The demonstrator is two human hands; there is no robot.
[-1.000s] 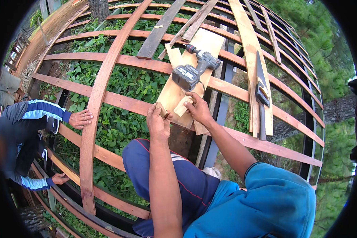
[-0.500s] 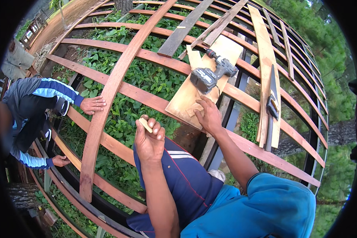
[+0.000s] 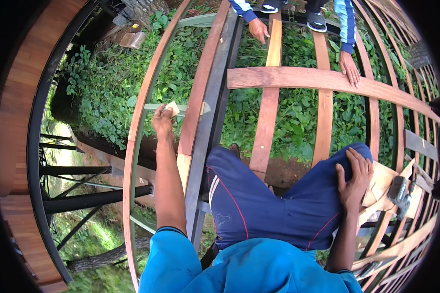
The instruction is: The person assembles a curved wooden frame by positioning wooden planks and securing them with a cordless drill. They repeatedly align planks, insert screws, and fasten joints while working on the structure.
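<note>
My left hand (image 3: 162,121) is stretched out over the open wooden frame and grips a small pale wood scrap (image 3: 172,108) between fingers and thumb. It hovers between a curved reddish slat (image 3: 141,105) and a straight one (image 3: 196,105). My right hand (image 3: 355,179) lies flat on my right knee, on the blue trousers (image 3: 259,205), holding nothing. Just right of that hand a grey power drill (image 3: 399,191) lies on a light plywood board (image 3: 380,181).
Another person crouches at the top, one hand (image 3: 258,29) on a slat and the other hand (image 3: 349,68) on a wide crosswise plank (image 3: 303,78). Gaps between slats open onto green plants (image 3: 107,93) far below. A dark metal beam (image 3: 211,132) runs beside my leg.
My view has swung round to the left. My left hand has carried the wood scrap away from the board and out over the frame. My right hand has left the board and settled on my knee.
</note>
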